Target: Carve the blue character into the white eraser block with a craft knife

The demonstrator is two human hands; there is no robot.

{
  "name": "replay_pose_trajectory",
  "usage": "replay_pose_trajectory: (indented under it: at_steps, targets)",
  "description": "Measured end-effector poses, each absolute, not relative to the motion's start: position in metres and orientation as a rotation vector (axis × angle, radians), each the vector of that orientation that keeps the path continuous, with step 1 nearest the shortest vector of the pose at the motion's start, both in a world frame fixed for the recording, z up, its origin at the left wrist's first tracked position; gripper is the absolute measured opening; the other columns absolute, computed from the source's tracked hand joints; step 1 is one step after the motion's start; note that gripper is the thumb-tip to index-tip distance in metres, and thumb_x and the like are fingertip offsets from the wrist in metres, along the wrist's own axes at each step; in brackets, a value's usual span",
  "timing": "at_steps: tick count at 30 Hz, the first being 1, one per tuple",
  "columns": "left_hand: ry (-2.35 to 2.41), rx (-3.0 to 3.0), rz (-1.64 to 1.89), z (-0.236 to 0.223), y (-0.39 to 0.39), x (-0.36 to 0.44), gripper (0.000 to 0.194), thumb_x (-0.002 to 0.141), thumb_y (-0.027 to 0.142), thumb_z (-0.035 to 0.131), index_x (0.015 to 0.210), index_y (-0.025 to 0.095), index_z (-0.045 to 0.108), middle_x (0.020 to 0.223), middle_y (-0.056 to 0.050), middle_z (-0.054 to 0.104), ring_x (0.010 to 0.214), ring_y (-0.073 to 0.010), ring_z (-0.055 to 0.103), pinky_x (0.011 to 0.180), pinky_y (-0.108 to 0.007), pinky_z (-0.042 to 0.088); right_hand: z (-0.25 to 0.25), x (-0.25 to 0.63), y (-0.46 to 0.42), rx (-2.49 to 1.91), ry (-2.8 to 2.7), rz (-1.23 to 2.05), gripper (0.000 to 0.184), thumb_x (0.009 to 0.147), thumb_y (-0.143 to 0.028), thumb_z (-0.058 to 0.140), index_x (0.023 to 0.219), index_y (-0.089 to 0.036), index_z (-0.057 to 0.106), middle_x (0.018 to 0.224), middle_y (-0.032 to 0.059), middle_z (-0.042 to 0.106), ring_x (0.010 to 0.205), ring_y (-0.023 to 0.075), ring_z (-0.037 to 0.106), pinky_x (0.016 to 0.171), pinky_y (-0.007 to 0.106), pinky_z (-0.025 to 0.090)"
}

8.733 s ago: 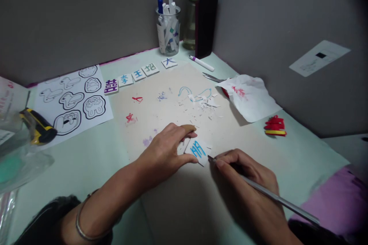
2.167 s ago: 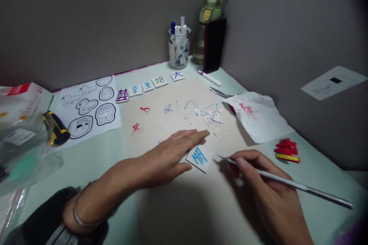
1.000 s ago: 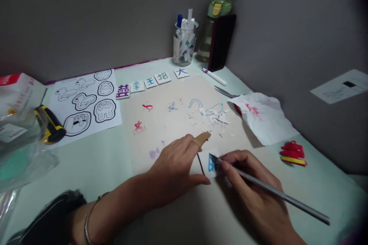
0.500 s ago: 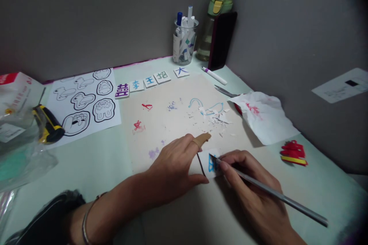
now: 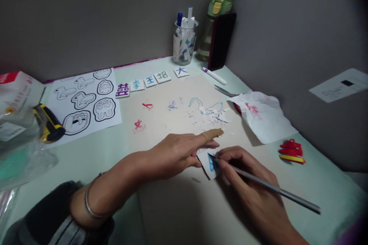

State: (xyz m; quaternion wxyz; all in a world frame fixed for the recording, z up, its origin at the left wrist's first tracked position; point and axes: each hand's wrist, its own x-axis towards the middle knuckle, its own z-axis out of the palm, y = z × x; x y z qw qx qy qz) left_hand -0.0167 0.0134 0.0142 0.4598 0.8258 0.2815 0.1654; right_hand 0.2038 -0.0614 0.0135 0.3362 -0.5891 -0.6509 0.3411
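My right hand (image 5: 253,183) is closed around a slim metal craft knife (image 5: 276,188), held like a pen. Its pointed tip rests at a blue character on a small white carving block (image 5: 205,160). My left hand (image 5: 184,151) grips the far left edge of that block between thumb and fingers. One left finger, wrapped in a tan covering (image 5: 214,134), stretches out past the block. My right fingers partly hide the block's right side. Beneath lies a beige board (image 5: 161,138) with red, purple and blue marks, and white shavings (image 5: 217,118) are scattered beyond my left hand.
Several character tiles (image 5: 149,81) line the back, near a pen jar (image 5: 185,42), green bottle (image 5: 221,5) and phone (image 5: 222,42). Scissors (image 5: 225,92), crumpled paper (image 5: 263,116) and a red item (image 5: 291,151) lie right. Left are a printed sheet (image 5: 86,99) and utility knife (image 5: 47,122).
The block has turned and tilted slightly under the knife. My left hand has shifted its hold, its covered finger reaching farther right. The knife tip stays at the blue character.
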Motion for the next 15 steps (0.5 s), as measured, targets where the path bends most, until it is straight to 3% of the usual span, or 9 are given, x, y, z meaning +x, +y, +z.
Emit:
replay_pose_trajectory:
  at_steps: [3,15]
  targets:
    - [0.675,2.024,0.356,0.0176,0.0192,-0.0130,0.080,0.094,0.006,0.066,0.159,0.034,0.029,0.142,-0.002,0.064,0.120,-0.0223,0.063,0.101,-0.031,0.044,0.0127,0.2036,-0.0621,-1.484,-1.705,0.839,0.015,0.098,-0.029,0.059,0.084,-0.025,0.060,0.089,0.0003,0.068,0.081,0.0164,0.064,0.061,0.025,0.047]
    - [0.695,1.965,0.371,0.0164,0.0228,-0.0120,0.072,0.095,0.012,0.068,0.156,0.032,0.035,0.140,-0.003,0.066,0.122,-0.0210,0.063,0.100,-0.031,0.046,0.0145,0.2007,-0.0602,-1.362,-1.730,0.849,0.016,0.098,-0.022,0.060,0.083,-0.026,0.060,0.090,-0.0020,0.066,0.086,0.0133,0.064,0.074,0.022,0.050]
